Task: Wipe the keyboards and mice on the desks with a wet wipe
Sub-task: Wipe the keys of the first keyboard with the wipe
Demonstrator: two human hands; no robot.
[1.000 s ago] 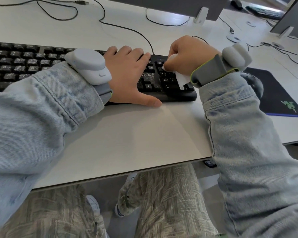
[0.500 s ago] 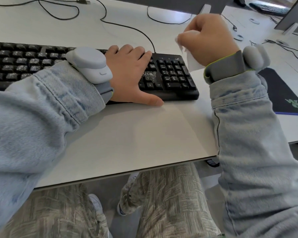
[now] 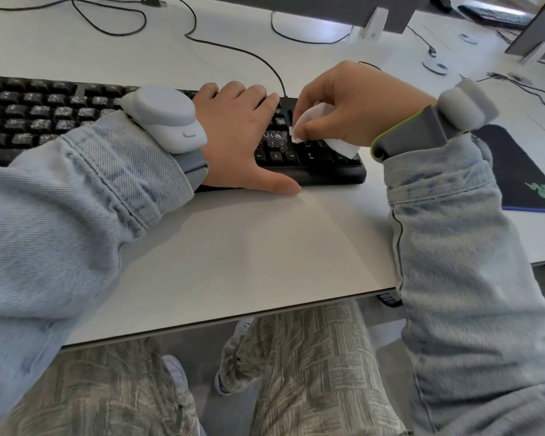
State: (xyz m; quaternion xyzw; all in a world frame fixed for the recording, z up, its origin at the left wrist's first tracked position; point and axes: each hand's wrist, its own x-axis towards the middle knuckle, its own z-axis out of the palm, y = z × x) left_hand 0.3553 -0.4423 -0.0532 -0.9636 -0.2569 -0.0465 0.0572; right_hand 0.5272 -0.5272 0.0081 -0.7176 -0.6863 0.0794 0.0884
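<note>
A black keyboard [image 3: 44, 121] with worn, speckled keys lies across the white desk [image 3: 249, 247]. My left hand [image 3: 243, 136] rests flat on its right half, fingers straight, thumb along the front edge. My right hand [image 3: 353, 105] pinches a white wet wipe [image 3: 315, 118] and presses it onto the keys of the number pad at the keyboard's right end. The mouse is hidden behind my right wrist and sleeve.
A black mouse pad [image 3: 523, 171] with a green logo lies to the right. Black cables [image 3: 233, 48] run across the desk behind the keyboard. Monitor stands [image 3: 372, 26] sit at the back; another keyboard [image 3: 491, 12] is far right. The desk's front edge is close to my knees.
My right hand lifted the wipe off the number pad and up, then came back down onto the keys further left. My left hand stayed put on the keyboard.
</note>
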